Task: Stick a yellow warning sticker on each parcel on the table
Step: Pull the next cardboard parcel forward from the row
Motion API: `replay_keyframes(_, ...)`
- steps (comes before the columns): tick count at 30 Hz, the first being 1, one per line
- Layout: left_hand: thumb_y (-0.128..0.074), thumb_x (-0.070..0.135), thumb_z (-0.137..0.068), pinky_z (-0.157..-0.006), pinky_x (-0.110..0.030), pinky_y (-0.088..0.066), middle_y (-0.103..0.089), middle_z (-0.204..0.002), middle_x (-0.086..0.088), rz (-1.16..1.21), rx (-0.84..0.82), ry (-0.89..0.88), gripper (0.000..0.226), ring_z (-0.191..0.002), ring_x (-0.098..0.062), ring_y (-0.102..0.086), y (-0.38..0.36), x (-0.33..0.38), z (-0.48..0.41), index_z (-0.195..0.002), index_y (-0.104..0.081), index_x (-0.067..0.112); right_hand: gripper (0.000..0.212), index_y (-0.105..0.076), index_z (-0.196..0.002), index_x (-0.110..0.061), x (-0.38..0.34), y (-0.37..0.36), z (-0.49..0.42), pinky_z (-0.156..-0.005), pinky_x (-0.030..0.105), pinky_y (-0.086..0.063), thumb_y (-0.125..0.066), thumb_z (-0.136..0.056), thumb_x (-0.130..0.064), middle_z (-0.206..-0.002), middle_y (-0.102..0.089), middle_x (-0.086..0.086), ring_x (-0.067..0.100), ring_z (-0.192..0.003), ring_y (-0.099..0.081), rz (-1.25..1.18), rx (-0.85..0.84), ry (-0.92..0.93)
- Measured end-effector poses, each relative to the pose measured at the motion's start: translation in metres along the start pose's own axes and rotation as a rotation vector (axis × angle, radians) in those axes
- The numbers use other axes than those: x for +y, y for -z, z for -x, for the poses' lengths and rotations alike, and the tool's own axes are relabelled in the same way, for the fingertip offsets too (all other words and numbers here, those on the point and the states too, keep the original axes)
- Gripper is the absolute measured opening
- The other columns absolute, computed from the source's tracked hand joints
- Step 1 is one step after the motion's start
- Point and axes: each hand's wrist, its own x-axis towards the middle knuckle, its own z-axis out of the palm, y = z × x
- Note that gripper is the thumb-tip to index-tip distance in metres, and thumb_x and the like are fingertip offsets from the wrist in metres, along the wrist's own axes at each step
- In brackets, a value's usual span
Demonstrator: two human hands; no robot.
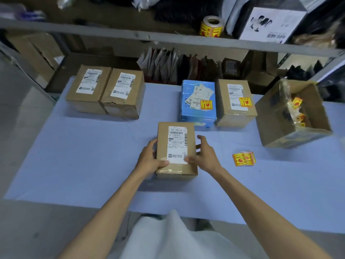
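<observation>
On the blue bench [74,156], the centre parcel [176,148], gripped at its sides by the left hand [151,157] and right hand [205,154], is best squared before the stickers [243,159] are reached.

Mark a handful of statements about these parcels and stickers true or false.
1. The left hand and the right hand both hold the middle parcel. True.
2. The middle parcel already carries a yellow sticker. False: its top shows only a white label.
3. The blue parcel carries a yellow sticker. True.
4. The far-left brown parcel carries a yellow sticker. False: only a white label shows on it.
5. The loose stickers lie left of both hands. False: they lie on the table, to the right of the right hand.
6. A sticker roll stands on the shelf. True.
</observation>
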Motion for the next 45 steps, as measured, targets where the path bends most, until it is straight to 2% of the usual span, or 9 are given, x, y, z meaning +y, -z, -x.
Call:
replay_keyframes(5, -0.08, 0.001, -0.071, -0.07, -0.021, -0.049, -0.058, -0.108, -0.001, -0.004, 0.003, -0.026, 0.083, -0.091, -0.016, -0.06, -0.071, 0.028, 0.006, -0.14, -0.04, 0.024, 0.096, -0.03, -0.148, -0.021, 0.043, 0.058, 0.005, -0.093, 0.05, -0.052, -0.081, -0.068, -0.008, -0.128, -0.056, 0.009, 0.028, -0.11, -0.06, -0.007, 0.022, 0.029)
replay_keyframes(10, -0.07, 0.019, -0.084, -0.083, -0.031, -0.049, -0.062, -0.103, -0.006, -0.039, 0.13, -0.017, 0.057, -0.092, -0.02, -0.06, -0.119, 0.043, 0.003, -0.136, -0.047, 0.029, 0.092, -0.032, -0.146, -0.021, 0.075, 0.098, 0.01, -0.087, 0.043, -0.055, -0.082, -0.07, -0.009, -0.125, -0.059, 0.005, 0.026, -0.11, -0.061, -0.082, -0.008, 0.068)
replay_keyframes(16, -0.064, 0.018, -0.089, -0.092, -0.035, -0.046, -0.064, -0.107, -0.01, -0.098, 0.168, 0.073, 0.074, -0.103, -0.026, -0.061, -0.133, 0.05, 0.003, -0.149, -0.025, 0.037, 0.092, -0.027, -0.149, -0.024, 0.086, 0.1, 0.006, -0.091, 0.048, -0.051, -0.078, -0.073, -0.017, -0.127, -0.057, 0.009, 0.028, -0.114, -0.057, 0.015, 0.009, 0.12)
replay_keyframes(26, -0.064, 0.0, -0.086, -0.087, -0.026, -0.046, -0.055, -0.133, -0.009, 0.008, 0.141, 0.009, 0.076, -0.116, -0.022, -0.056, -0.128, 0.052, -0.009, -0.149, -0.031, 0.028, 0.09, -0.026, -0.15, -0.022, 0.083, 0.097, -0.002, -0.092, 0.048, -0.05, -0.077, -0.076, -0.016, -0.127, -0.054, 0.008, 0.027, -0.114, -0.056, 0.046, 0.026, 0.112)
replay_keyframes(31, -0.06, 0.001, -0.089, -0.087, -0.026, -0.044, -0.054, -0.135, -0.007, 0.028, 0.154, -0.001, 0.074, -0.111, -0.015, -0.053, -0.116, 0.049, -0.011, -0.149, -0.028, 0.029, 0.042, -0.053, -0.134, -0.017, 0.089, 0.12, -0.024, -0.079, 0.04, -0.057, -0.056, -0.094, -0.008, -0.114, -0.065, 0.013, 0.025, -0.098, -0.067, -0.163, -0.04, 0.065)
replay_keyframes(34, -0.06, 0.002, -0.089, -0.089, -0.025, -0.043, -0.054, -0.135, -0.006, 0.028, 0.126, -0.009, 0.074, -0.113, -0.015, -0.053, -0.113, 0.048, -0.011, -0.15, -0.027, 0.029, 0.032, -0.058, -0.123, -0.008, 0.12, 0.121, -0.028, -0.081, 0.035, -0.046, -0.055, -0.091, -0.007, -0.118, -0.061, 0.014, 0.027, -0.104, -0.058, 0.343, 0.207, 0.022)
replay_keyframes(38, -0.061, 0.002, -0.088, -0.086, -0.025, -0.045, -0.056, -0.132, -0.005, 0.035, 0.14, -0.006, 0.073, -0.104, -0.011, -0.053, -0.113, 0.046, -0.014, -0.148, -0.029, 0.031, 0.028, -0.055, -0.118, -0.003, 0.158, 0.103, -0.02, -0.068, 0.036, -0.043, -0.054, -0.09, -0.006, -0.124, -0.049, 0.014, 0.033, -0.12, -0.043, 0.832, 0.175, -0.038)
replay_keyframes(43, -0.062, 0.003, -0.088, -0.089, -0.027, -0.045, -0.056, -0.131, -0.004, 0.036, 0.135, -0.01, 0.074, -0.104, -0.011, -0.052, -0.112, 0.044, -0.015, -0.148, -0.029, 0.033, 0.03, -0.065, -0.07, 0.006, 0.172, 0.084, -0.018, -0.045, 0.033, -0.046, -0.078, -0.044, 0.013, -0.069, -0.06, 0.02, 0.035, -0.061, -0.059, 1.105, 0.236, 0.189)
replay_keyframes(45, -0.062, 0.005, -0.089, -0.088, -0.025, -0.044, -0.055, -0.13, -0.003, 0.038, 0.131, -0.019, 0.073, -0.105, -0.011, -0.052, -0.112, 0.044, -0.015, -0.148, -0.029, 0.033, 0.032, -0.063, -0.062, 0.004, 0.171, 0.083, -0.018, -0.043, 0.03, -0.044, -0.079, -0.036, 0.013, -0.061, -0.058, 0.018, 0.032, -0.054, -0.058, 1.113, 0.235, 0.218)
